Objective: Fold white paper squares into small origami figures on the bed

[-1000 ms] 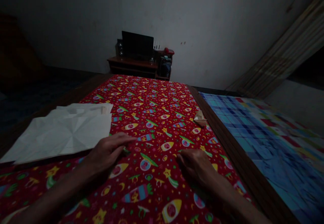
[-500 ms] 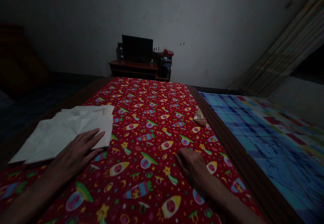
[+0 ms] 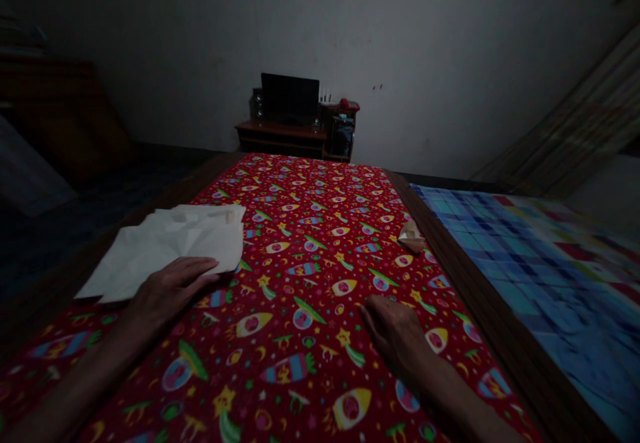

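Note:
Off-white paper sheets, somewhat creased, lie in a fanned stack on the left of the table. My left hand is at the stack's near right edge, its fingers over the top sheet and its thumb close below the edge, closed on the paper. To the right, my right hand rests on the red patterned cloth, loosely curled with its fingertips tucked under; nothing shows in it. Beyond that hand lies a small folded brown-and-white paper piece, near the table's right side.
The table's dark wooden edge runs along the right. Beside it is a surface with a blue checked cover. A monitor and speakers stand on a desk against the far wall. A wooden cabinet is at the left.
The paper stack has shifted forward and turned slightly under my left hand, whose thumb and fingers are closer together. My right hand stays put on the cloth. The view has swung a little left.

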The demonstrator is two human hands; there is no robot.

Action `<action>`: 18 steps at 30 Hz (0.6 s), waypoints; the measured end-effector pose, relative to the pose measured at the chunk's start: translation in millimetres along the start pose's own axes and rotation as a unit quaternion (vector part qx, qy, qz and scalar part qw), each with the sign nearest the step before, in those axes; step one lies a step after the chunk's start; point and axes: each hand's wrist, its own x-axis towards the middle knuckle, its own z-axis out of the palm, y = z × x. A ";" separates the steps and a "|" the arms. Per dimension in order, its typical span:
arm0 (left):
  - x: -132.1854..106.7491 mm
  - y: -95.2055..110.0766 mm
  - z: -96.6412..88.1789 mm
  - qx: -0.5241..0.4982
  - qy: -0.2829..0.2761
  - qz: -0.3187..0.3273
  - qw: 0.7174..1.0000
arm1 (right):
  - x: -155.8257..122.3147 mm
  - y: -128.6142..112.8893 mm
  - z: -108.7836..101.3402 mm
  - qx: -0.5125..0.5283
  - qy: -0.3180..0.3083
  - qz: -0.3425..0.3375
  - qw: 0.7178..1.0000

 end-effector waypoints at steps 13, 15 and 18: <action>-7.0 4.9 -1.4 0.029 -0.053 0.038 0.997 | -0.3 -0.7 -1.5 -0.003 0.010 -0.010 1.000; -7.0 4.9 -0.8 0.033 -0.053 0.034 0.997 | -0.2 -1.0 -1.3 0.000 0.011 -0.009 1.000; -6.5 4.3 -0.2 0.025 -0.050 0.016 0.998 | -0.2 -1.3 -1.3 0.006 0.008 -0.005 1.000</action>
